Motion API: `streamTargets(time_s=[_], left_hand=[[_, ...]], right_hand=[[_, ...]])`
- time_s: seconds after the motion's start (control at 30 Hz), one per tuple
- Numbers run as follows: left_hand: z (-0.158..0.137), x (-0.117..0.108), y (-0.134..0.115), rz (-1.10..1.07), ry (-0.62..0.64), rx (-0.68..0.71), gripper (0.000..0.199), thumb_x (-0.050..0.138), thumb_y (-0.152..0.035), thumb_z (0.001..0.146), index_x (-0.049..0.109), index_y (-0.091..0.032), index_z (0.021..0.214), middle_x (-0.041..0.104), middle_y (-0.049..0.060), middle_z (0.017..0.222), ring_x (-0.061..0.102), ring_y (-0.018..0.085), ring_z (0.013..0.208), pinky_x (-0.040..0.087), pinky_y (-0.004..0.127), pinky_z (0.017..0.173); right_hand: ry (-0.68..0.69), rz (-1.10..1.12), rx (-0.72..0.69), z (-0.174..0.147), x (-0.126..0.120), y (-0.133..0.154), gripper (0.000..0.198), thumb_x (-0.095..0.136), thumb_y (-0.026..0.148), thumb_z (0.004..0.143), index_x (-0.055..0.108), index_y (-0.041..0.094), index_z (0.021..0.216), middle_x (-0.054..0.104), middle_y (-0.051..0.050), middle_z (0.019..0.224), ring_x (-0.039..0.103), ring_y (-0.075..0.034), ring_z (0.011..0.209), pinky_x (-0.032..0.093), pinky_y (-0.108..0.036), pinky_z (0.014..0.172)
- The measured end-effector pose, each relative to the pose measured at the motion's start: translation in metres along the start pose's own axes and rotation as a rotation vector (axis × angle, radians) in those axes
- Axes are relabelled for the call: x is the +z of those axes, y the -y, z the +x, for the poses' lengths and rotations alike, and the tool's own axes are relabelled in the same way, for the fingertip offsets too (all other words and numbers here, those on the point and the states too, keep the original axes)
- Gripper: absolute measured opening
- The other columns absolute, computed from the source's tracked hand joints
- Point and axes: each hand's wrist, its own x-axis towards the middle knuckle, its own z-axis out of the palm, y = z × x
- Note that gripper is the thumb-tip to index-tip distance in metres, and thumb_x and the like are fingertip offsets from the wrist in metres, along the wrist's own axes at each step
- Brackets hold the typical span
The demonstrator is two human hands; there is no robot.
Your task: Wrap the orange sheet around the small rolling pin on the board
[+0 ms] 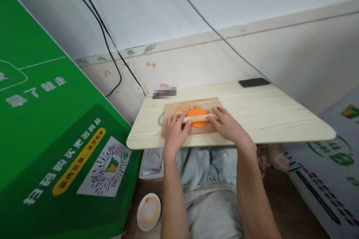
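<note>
A small wooden rolling pin (199, 118) lies across a flat, rounded orange sheet of dough (197, 112). Both sit on a wooden cutting board (211, 102) with a metal handle loop at its left side. My left hand (176, 130) is closed over the pin's left end, its fingers partly spread onto the board. At the other end, my right hand (226, 124) holds the pin with its thumb and fingers. The hands cover both tips of the pin. Pale smears, perhaps flour, mark the board behind the dough.
The board rests on a pale wood table (275, 119) against the wall. A black phone (254, 82) lies at the back right, a blurred dark item (164, 92) at the back left. A green panel (70, 119) stands left; a stained white bowl (149, 211) sits below.
</note>
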Motion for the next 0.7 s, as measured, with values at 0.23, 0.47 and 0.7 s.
streamTargets(time_s=[0.23,0.47,0.7], left_hand=[[-0.001,0.000,0.006,-0.002,0.000,0.016,0.043,0.059,-0.040,0.111,0.072,-0.028,0.151,0.070,0.010,0.150,0.057,0.030,0.142,0.044,0.048,0.128],[0.007,0.010,-0.007,0.005,-0.102,-0.046,0.041,0.058,-0.046,0.111,0.078,-0.029,0.143,0.070,0.012,0.148,0.055,0.032,0.143,0.045,0.050,0.127],[0.017,0.018,-0.014,0.013,-0.148,-0.092,0.044,0.054,-0.051,0.112,0.082,-0.026,0.136,0.071,0.014,0.147,0.052,0.034,0.144,0.043,0.051,0.128]], right_hand=[[-0.006,0.019,-0.014,-0.002,0.003,-0.008,0.058,0.051,0.052,0.111,0.069,0.014,0.151,0.064,-0.023,0.157,0.062,-0.036,0.149,0.047,-0.046,0.128],[-0.102,-0.031,-0.011,0.011,0.019,-0.012,0.056,0.049,0.052,0.112,0.071,0.016,0.149,0.060,-0.024,0.162,0.056,-0.040,0.154,0.046,-0.055,0.128],[-0.162,-0.071,0.028,0.014,0.024,-0.009,0.054,0.046,0.055,0.114,0.073,0.023,0.147,0.060,-0.019,0.165,0.059,-0.039,0.150,0.049,-0.058,0.124]])
